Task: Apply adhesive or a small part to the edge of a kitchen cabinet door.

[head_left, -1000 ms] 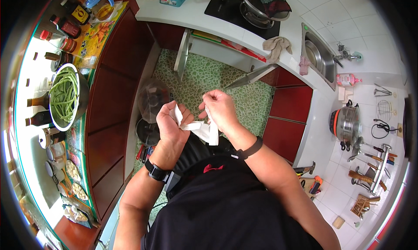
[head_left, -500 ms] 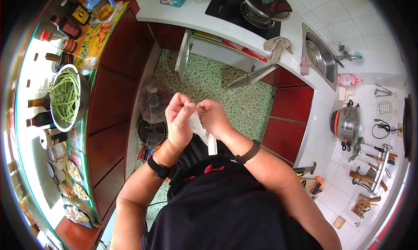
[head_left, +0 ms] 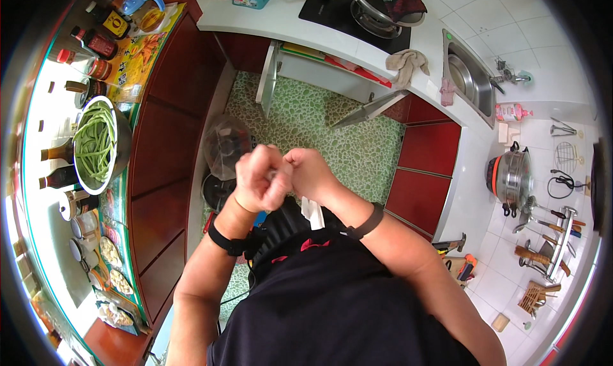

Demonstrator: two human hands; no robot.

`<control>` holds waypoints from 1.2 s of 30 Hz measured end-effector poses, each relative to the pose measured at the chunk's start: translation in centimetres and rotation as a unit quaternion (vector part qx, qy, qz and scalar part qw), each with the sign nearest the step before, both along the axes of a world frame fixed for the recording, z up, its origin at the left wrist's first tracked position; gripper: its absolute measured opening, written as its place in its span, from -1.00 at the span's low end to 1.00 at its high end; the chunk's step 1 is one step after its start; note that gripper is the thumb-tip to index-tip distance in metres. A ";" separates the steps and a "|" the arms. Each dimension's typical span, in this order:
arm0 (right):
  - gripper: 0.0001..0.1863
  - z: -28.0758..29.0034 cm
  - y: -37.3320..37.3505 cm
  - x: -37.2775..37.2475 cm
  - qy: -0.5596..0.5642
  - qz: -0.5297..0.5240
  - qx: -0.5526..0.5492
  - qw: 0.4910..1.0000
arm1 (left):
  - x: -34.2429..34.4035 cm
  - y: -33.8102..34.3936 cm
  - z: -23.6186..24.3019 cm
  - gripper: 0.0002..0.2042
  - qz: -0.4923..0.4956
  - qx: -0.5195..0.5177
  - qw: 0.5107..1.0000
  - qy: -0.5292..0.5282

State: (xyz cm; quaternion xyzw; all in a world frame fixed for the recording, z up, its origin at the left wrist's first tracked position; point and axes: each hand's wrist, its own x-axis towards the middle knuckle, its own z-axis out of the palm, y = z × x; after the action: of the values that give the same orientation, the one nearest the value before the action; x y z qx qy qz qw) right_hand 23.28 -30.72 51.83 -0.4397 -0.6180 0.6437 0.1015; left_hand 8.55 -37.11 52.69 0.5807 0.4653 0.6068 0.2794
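Both my hands are raised in front of my chest, their fingertips close together. Under my right hand [head_left: 311, 174] hangs a limp white strip [head_left: 313, 214] that looks like thin tissue or cloth; its upper part is hidden by the fingers, which are closed on it. My left hand [head_left: 260, 178] is curled, thumb against the bent fingers, right beside the right hand. Whatever the left fingers may hold is too small and hidden to make out. A black band sits on each wrist.
Left, a counter carries a bowl of green beans [head_left: 96, 142] and several bottles [head_left: 96, 42]. Below my hands stand a clear plastic-lined bin [head_left: 225, 146] and a dark pan [head_left: 216, 190]. Ahead, two cabinet doors [head_left: 369, 109] hang open under the cooktop [head_left: 319, 12]; the sink [head_left: 469, 79] is right.
My left hand has turned and curled in more tightly, moving slightly left and down. The white strip, seen between both hands before, now shows only below the right hand.
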 end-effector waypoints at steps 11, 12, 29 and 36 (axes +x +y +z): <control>-0.78 1.9 2.3 0.1 0.074 -0.214 -0.113 0.967 | -0.1 -3.4 -0.7 -0.78 -0.038 -0.375 0.896 -0.236; -0.79 1.4 2.4 0.4 0.095 -0.231 -0.100 0.963 | 1.0 -3.4 -0.2 -0.76 -0.051 -0.384 0.893 -0.227; -0.79 -1.8 0.4 -3.3 0.038 -0.197 -0.057 0.978 | -2.0 -17.3 -2.8 -0.68 0.178 -0.460 0.835 -0.244; -0.82 -4.9 1.6 -3.8 0.005 -0.055 -0.058 0.997 | -10.8 -38.2 -3.7 -0.87 0.634 -0.338 0.694 -0.046</control>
State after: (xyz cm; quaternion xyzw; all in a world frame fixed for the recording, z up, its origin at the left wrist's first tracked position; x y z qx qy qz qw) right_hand 19.48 -29.16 46.94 -0.4748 -0.5539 0.6744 0.1135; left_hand -2.29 -75.36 49.04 -0.0145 0.8835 0.4674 0.0265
